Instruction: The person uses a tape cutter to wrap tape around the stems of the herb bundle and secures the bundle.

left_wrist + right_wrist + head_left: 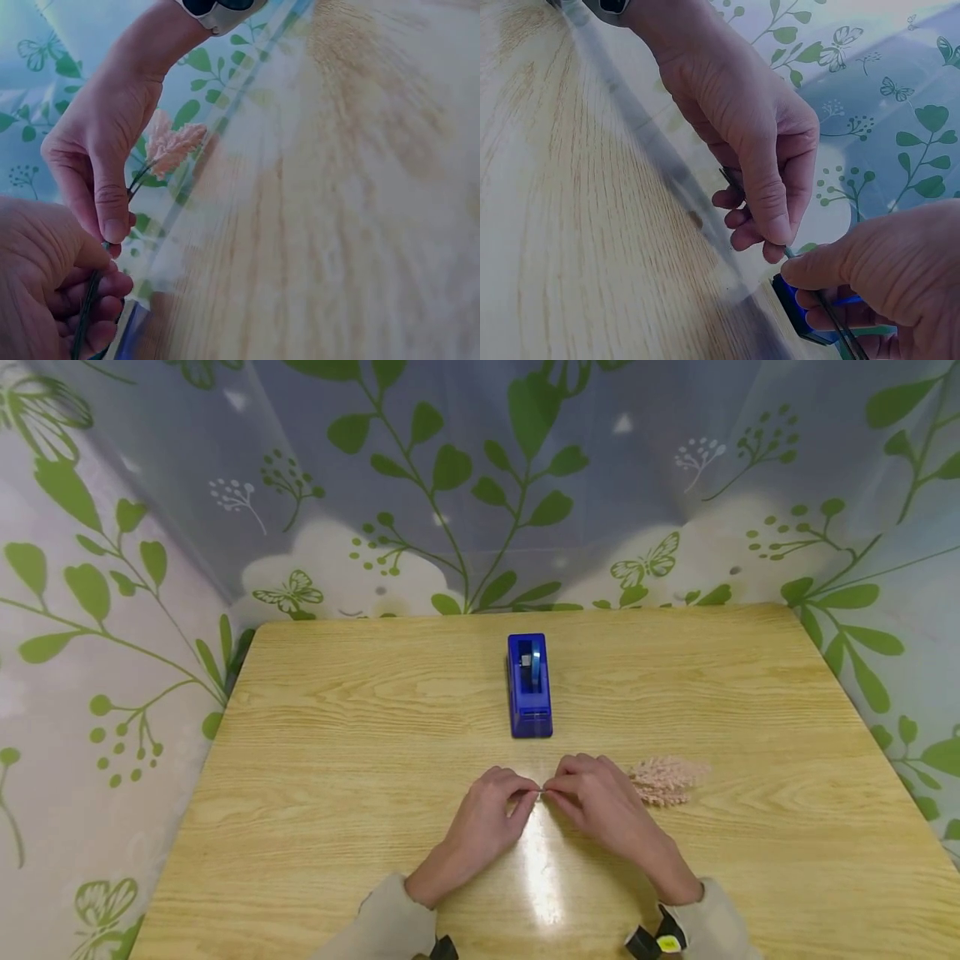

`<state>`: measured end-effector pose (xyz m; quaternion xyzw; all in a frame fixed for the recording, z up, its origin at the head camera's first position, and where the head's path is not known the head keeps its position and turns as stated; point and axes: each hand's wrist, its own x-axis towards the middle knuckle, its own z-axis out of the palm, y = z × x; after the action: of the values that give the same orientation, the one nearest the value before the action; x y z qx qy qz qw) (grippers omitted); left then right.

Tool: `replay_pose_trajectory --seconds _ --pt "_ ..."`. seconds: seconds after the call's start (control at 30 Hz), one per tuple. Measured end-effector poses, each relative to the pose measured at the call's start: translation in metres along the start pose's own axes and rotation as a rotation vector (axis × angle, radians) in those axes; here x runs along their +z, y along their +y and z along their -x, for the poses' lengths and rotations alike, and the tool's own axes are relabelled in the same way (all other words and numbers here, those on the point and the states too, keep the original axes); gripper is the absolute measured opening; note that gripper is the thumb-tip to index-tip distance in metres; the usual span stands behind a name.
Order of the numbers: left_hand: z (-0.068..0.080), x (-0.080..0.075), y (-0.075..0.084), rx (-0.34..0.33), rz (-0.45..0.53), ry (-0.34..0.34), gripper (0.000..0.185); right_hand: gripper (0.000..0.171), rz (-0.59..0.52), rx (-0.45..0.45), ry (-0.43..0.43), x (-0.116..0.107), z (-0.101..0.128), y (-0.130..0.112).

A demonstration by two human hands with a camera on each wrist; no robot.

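Observation:
Pink artificial flower sprigs [667, 779] stick out to the right of my right hand [603, 802]. Their thin dark green stems [85, 311] run through both hands, just above the table. My right hand pinches the stems between thumb and fingers. Close beside it, my left hand [489, 814] pinches the same stems nearer their bare end, which shows past its fingers in the right wrist view. The fingertips of both hands almost meet. Beyond the hands stands a blue tape dispenser [531, 685] with a roll of tape in it, touched by neither hand.
The wooden table [337, 718] is bounded by a patterned curtain [480, 485] at the back and sides. Light reflects off the tabletop between the forearms. Both wrists wear dark devices below the sleeves.

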<state>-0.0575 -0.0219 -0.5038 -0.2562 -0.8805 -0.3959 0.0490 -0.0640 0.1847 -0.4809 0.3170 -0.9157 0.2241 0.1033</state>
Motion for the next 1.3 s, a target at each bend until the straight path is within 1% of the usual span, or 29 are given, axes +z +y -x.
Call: replay_pose_trajectory --seconds 0.1,0.17,0.33,0.5,0.63,0.7,1.07,1.3 --pt "0.0005 0.0007 0.0000 -0.004 -0.015 -0.019 0.012 0.004 0.015 -0.016 0.022 0.0002 -0.0002 0.0010" --pt "0.0004 0.0009 -0.0002 0.002 -0.021 -0.020 0.013 0.007 0.017 -0.021 0.035 0.0002 -0.0003 0.0013" --pt "0.0000 0.0008 -0.0018 0.039 -0.025 0.011 0.011 0.008 -0.003 -0.009 0.039 0.0007 -0.0001 0.0018" --pt "-0.0001 0.0010 -0.0037 0.075 -0.016 0.044 0.009 0.002 -0.058 0.041 -0.011 -0.0005 0.0003 0.0020" --pt "-0.0008 0.0009 -0.0049 0.085 -0.002 0.048 0.008 0.009 -0.080 0.083 -0.073 -0.0013 0.0013 0.0016" --pt "-0.0011 0.0005 -0.0050 0.083 0.003 0.044 0.008 0.011 -0.079 0.088 -0.086 -0.0016 0.0013 0.0013" --pt "-0.0015 -0.0018 -0.0020 0.042 -0.003 0.041 0.008 0.006 -0.052 0.022 -0.012 0.0002 0.0011 0.0027" --pt "0.0000 0.0009 -0.0010 0.048 -0.062 0.077 0.006 0.004 -0.046 0.002 0.035 0.0026 0.0015 0.0048"
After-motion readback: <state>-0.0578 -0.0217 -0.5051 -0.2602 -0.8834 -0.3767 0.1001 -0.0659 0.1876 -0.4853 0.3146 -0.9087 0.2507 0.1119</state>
